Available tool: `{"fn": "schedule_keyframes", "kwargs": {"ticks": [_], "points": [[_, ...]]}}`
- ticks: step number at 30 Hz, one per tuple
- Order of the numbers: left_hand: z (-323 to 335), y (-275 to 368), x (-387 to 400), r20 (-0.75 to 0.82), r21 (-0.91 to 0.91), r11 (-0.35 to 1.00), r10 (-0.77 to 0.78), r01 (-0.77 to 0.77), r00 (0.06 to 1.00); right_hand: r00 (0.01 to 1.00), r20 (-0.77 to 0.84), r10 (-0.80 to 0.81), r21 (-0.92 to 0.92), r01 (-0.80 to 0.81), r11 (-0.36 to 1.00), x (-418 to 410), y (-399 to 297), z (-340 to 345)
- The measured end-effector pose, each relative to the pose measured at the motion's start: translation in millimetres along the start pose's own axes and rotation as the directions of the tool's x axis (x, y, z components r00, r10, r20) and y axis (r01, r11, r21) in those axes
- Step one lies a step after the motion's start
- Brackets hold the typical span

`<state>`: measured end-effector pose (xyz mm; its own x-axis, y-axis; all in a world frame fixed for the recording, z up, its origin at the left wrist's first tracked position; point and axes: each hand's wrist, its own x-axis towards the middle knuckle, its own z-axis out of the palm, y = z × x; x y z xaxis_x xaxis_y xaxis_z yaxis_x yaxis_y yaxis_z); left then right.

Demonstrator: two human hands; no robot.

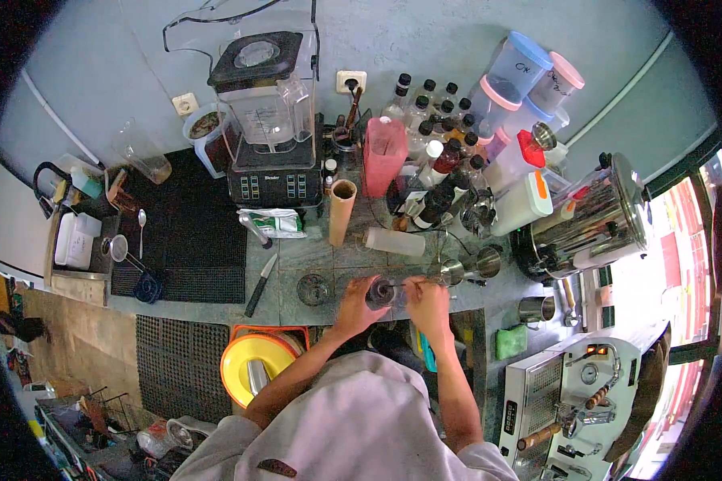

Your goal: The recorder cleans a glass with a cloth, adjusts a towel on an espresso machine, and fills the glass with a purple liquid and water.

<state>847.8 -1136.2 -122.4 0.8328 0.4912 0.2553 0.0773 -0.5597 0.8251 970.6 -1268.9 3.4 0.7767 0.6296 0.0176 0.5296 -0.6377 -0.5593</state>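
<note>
My left hand [356, 308] is wrapped around a small clear cup [378, 299] with something dark inside, at the front edge of the counter. Close beside it, my right hand [428, 299] has its fingers pinched on a thin utensil [399, 285] that reaches over the cup's mouth; its exact kind is too small to tell. Left of the cup stands a round glass dish [313, 290]. A paring knife [261, 285] with a black handle lies farther left. Metal jiggers [452, 272] are just beyond my right hand.
A blender [274, 174] stands at the back, with a cardboard tube [340, 213] and a lying squeeze bottle [395, 242] before it. Syrup bottles [439, 150] crowd the wall. To the right are a large steel dispenser [598, 225] and an espresso machine [577, 391]; a yellow-lidded bin [240, 355] sits below.
</note>
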Motion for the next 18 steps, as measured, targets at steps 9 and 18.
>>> {"fn": "schedule_keyframes", "kwargs": {"ticks": [9, 18], "points": [[-4, 7, 2, 0.006, -0.004, 1.0, -0.002, 0.002, 1.0, 0.997, -0.041, -0.065, 0.163, 0.07, 0.984, -1, 7, 4], [2, -4, -1, -0.011, 0.01, 1.0, 0.018, -0.018, 1.0, 0.998, -0.055, 0.001, 0.11, 0.005, 0.994, 0, 5, 6]]}}
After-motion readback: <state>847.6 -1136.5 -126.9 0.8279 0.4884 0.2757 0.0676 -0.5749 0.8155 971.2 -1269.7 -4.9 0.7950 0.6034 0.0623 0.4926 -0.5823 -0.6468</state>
